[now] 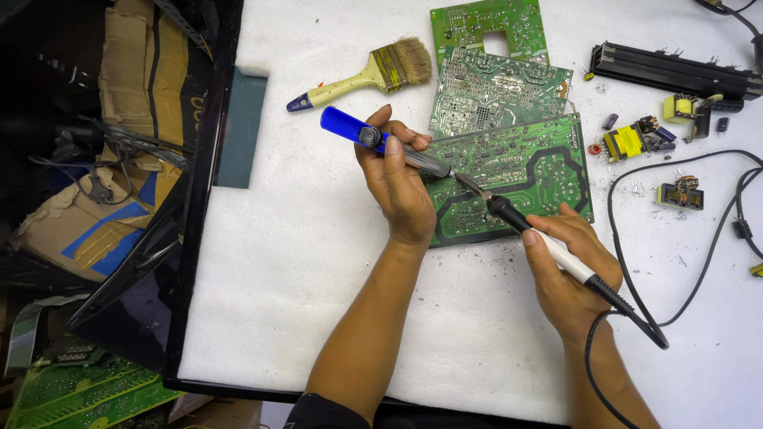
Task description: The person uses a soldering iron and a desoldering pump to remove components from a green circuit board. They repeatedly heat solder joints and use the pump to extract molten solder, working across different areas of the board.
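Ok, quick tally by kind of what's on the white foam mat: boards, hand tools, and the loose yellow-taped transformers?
Green circuit boards: 3, the nearest, the middle, the farthest
Hand tools: 3, blue-handled desoldering pump in the left hand, white-handled soldering iron in the right hand, cream-handled paintbrush
Yellow-taped transformers: 3
Total: 9

Torn brown cardboard packaging (pixel 131 119) with blue tape patches lies crumpled left of the bench. No labels, signs or screens are readable.
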